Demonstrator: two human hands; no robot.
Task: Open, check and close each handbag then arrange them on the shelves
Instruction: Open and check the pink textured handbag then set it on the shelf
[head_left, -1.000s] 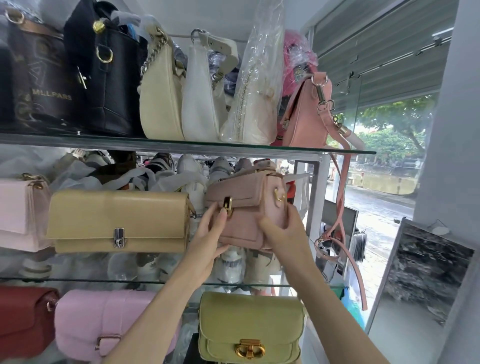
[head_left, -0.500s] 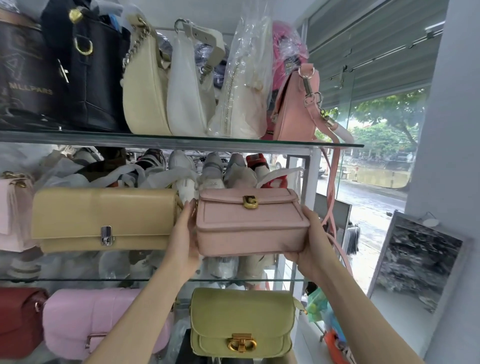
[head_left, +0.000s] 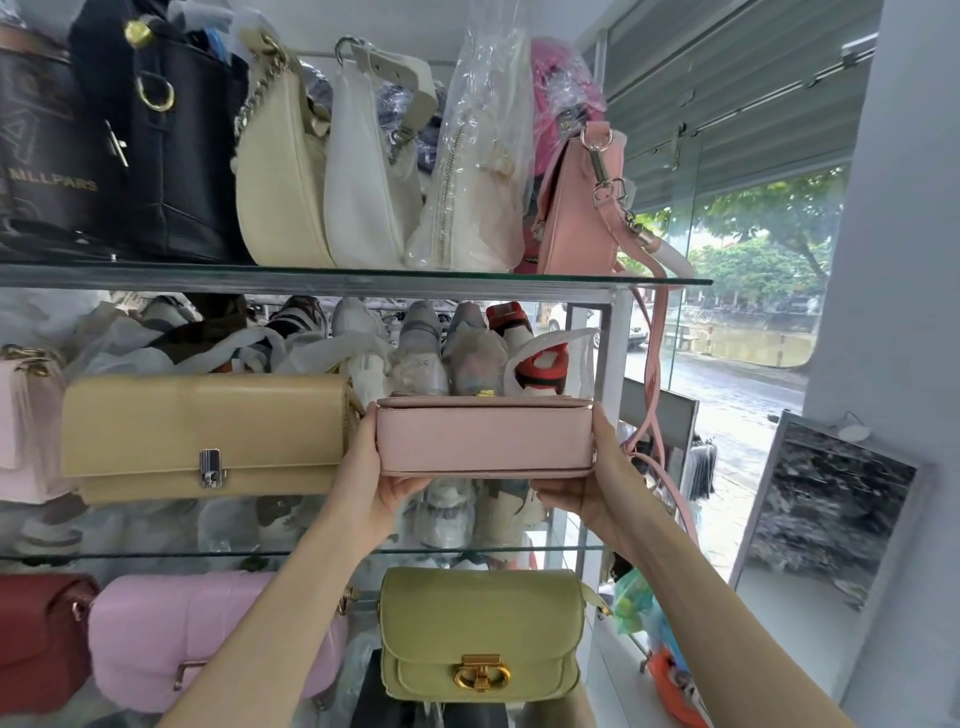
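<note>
I have the pale pink handbag (head_left: 485, 441) clasped end to end between left hand (head_left: 374, 478) and right hand (head_left: 597, 483) at frame centre, and I judge it wants setting beside the tan clutch (head_left: 202, 436).

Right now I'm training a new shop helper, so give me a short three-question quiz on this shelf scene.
1. True or false: both hands, left hand and right hand, hold the pale pink handbag.
2. Multiple choice: which bag sits directly to the left of the held bag? A) red bag B) long beige clutch C) black bucket bag
3. Fill in: the olive-green handbag on the shelf below has a ____-coloured clasp.

Key: 1 true; 2 B; 3 gold.
</note>
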